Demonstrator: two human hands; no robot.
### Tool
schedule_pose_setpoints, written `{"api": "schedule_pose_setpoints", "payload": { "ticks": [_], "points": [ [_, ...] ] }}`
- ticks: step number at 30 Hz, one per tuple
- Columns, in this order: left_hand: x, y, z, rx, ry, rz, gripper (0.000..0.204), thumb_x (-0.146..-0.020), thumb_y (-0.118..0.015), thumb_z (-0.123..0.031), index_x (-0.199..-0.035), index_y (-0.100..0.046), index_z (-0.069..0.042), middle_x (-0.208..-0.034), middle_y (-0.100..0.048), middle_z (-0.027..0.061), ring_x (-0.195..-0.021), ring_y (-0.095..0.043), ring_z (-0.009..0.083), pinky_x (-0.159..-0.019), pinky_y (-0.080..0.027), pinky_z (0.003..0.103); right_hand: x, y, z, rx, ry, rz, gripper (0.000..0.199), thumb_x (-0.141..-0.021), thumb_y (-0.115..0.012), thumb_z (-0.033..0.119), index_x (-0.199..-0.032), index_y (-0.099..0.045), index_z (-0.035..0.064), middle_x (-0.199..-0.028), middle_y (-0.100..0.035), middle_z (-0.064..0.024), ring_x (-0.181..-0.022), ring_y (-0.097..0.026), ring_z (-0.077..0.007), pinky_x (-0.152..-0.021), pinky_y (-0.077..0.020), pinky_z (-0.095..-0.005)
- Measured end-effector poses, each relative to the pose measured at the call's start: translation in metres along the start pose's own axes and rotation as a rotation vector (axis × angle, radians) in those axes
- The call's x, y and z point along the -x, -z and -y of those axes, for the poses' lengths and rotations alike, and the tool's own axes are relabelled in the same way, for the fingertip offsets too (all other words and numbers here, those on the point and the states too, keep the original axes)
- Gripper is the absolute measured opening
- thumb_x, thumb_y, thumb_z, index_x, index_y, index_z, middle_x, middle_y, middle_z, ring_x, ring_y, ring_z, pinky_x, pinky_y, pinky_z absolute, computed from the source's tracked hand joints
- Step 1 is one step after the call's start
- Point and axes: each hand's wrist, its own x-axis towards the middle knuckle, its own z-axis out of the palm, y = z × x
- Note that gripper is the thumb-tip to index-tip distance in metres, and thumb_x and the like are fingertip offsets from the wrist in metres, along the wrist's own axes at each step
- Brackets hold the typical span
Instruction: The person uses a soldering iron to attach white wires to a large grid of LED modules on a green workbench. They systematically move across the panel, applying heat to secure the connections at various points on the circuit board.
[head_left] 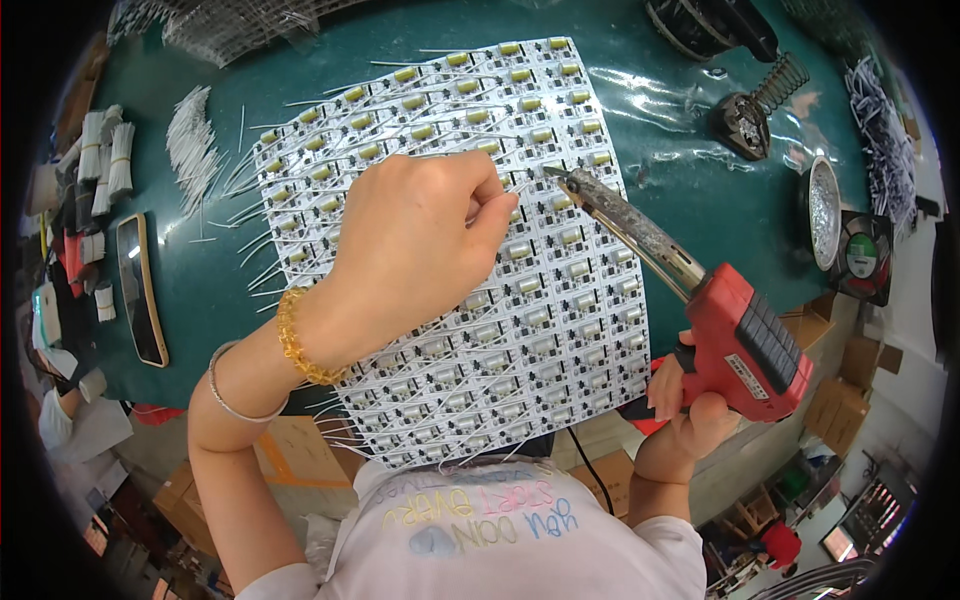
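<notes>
A large sheet of white circuit boards [585,335] lies in front of me, set with rows of yellowish cylindrical components and small black parts. Thin white wires stick out from many boards, mostly toward the left. My left hand [420,215] is above the sheet's middle, thumb and forefinger pinched together; what lies between them is too small to make out. In my right hand [690,405], at the sheet's right edge, is a red soldering gun [735,340]. Its dark tip points up and left over the boards, just beside the left fingertips.
The green table [690,215] carries a loose pile of white wires [192,145], tied wire bundles [105,155] and a phone [142,290] on the left. At right are a soldering iron stand [745,125] with a coil, a metal bowl [824,212] and a solder spool [862,257].
</notes>
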Motion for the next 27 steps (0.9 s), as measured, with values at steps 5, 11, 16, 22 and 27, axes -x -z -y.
{"api": "schedule_pose_setpoints", "payload": {
  "ticks": [5,11,16,22,27],
  "points": [
    [0.001,0.0,-0.002,-0.033,0.004,-0.005,0.015,-0.081,-0.068,-0.011,-0.072,-0.064,0.0,-0.054,-0.061,0.0073,-0.044,-0.055,0.0127,-0.044,-0.04,0.025,0.007,0.006,0.0,-0.056,-0.113,-0.001,0.076,-0.072,-0.073,0.054,-0.117,-0.055,-0.0041,-0.061,-0.054,-0.0007,-0.047,-0.047,-0.0091,-0.045,-0.0356,-0.0234],
    [0.002,-0.001,0.0,-0.037,-0.022,-0.036,0.015,-0.081,-0.067,-0.012,-0.071,-0.064,-0.001,-0.053,-0.061,0.0069,-0.042,-0.055,0.0136,-0.043,-0.039,0.026,0.016,0.028,-0.02,0.049,-0.046,0.041,0.052,-0.085,-0.066,0.036,-0.116,-0.055,-0.0047,-0.094,-0.059,-0.0051,-0.076,-0.055,-0.0141,-0.067,-0.0441,-0.0282],
    [0.002,-0.004,-0.001,-0.048,-0.029,-0.048,0.015,-0.081,-0.067,-0.012,-0.071,-0.063,-0.001,-0.053,-0.06,0.007,-0.042,-0.055,0.0142,-0.042,-0.039,0.026,-0.002,0.001,-0.003,-0.013,0.088,0.057,0.069,-0.085,-0.064,0.048,-0.112,-0.045,-0.0133,-0.048,-0.045,-0.0005,-0.035,-0.042,-0.0092,-0.036,-0.0369,-0.0233],
    [0.002,-0.004,0.0,-0.055,-0.049,-0.074,0.015,-0.081,-0.067,-0.012,-0.07,-0.063,-0.001,-0.052,-0.06,0.0069,-0.041,-0.054,0.0147,-0.042,-0.039,0.026,0.013,0.021,-0.022,0.044,0.042,-0.034,0.07,-0.085,-0.064,0.046,-0.113,-0.044,-0.0143,-0.048,-0.045,-0.0004,-0.035,-0.042,-0.0094,-0.036,-0.0373,-0.0233],
    [0.002,-0.004,0.0,-0.07,-0.048,-0.066,0.015,-0.081,-0.067,-0.012,-0.07,-0.063,-0.001,-0.052,-0.06,0.0071,-0.04,-0.054,0.0147,-0.042,-0.039,0.026,0.02,0.03,-0.015,-0.031,-0.168,0.028,0.048,-0.083,-0.067,0.033,-0.116,-0.059,-0.0016,-0.101,-0.062,-0.0042,-0.087,-0.058,-0.0147,-0.079,-0.0463,-0.0308]
  ]
}}
